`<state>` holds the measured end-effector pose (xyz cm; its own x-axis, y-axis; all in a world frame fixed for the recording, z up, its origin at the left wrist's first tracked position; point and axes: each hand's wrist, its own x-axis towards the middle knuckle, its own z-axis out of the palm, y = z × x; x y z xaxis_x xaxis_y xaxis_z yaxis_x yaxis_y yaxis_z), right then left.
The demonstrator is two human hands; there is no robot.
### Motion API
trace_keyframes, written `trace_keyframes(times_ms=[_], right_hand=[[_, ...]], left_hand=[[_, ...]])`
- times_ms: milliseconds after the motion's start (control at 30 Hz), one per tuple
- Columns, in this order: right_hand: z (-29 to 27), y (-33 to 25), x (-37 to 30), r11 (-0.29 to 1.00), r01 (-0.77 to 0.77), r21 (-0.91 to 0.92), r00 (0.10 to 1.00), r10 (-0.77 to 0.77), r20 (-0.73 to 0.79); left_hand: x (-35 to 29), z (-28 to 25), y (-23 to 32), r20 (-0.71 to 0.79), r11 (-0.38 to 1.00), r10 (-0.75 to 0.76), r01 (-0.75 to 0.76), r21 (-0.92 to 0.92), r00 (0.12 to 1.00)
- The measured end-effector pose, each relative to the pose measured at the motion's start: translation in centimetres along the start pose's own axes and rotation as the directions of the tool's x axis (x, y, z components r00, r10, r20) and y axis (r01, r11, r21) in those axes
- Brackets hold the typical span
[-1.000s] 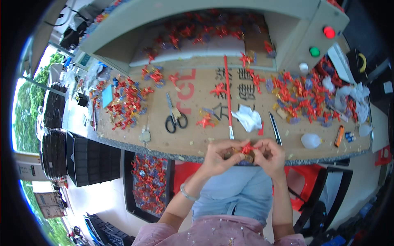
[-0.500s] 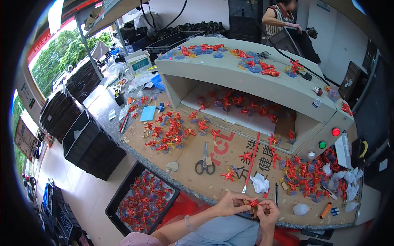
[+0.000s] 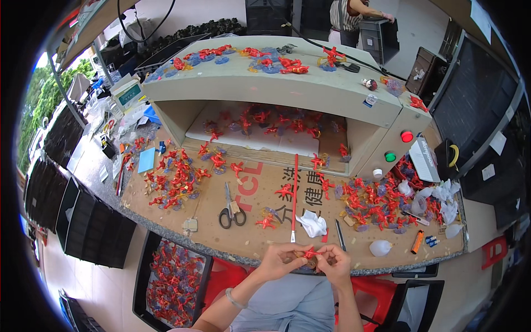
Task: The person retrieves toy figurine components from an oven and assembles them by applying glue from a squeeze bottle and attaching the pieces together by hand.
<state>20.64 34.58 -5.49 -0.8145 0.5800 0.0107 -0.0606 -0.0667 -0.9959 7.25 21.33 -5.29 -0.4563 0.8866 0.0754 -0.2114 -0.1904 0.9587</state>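
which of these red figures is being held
The red figure held between left hand and right hand at the near edge of the table; the others lie farther back on it, in the black tray, or on and inside the grey machine.

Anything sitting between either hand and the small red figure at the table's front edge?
Nothing visible: the left hand and right hand both pinch the red figure directly. The red-handled brush and crumpled white tissue lie beyond the hands, not in between.

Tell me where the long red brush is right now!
In the head view, the brush lies near the middle, just left of the crumpled white tissue.
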Motion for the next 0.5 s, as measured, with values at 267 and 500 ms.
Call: trace_keyframes(times_ms=[267,500], right_hand=[[-0.02,0.03,-0.28,1.0,-0.005,0.004,1.0,0.005,0.007],[0.03,-0.01,-0.11,1.0,-0.016,0.001,1.0,0.016,0.023]], left_hand=[[-0.11,0.04,0.11,0.003,1.0,-0.008,0.008,0.013,1.0],[-0.16,-0.16,0.12,-0.003,0.999,-0.017,0.017,0.029,1.0]])
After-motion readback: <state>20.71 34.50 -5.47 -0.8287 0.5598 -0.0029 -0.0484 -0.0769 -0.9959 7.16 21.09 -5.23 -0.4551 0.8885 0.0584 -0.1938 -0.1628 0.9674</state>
